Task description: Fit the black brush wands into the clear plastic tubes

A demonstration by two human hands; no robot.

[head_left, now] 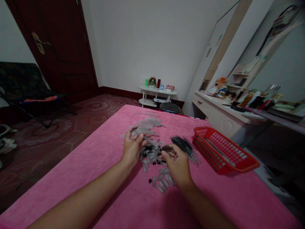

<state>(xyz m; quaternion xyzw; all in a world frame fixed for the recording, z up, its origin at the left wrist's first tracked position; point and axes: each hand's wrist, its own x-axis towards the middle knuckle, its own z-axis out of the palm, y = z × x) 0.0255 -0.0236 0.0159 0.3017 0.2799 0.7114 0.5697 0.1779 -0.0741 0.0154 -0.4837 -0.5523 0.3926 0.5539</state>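
Note:
My left hand is closed around a clear pen barrel, whose free end points toward my right hand. Fingertips of my right hand pinch a small black plug close to that end; whether the two touch I cannot tell. Below both hands lies a heap of clear pen caps mixed with small black pieces. A second group of clear caps is nearer to me. Beyond my left hand, many clear barrels are spread in a pile. Thin dark refills lie right of my right hand.
A red plastic basket with a few long thin sticks inside stands at the right on the pink-covered table. A dresser crowded with bottles is further right. A low white stand and a black round stool are behind the table.

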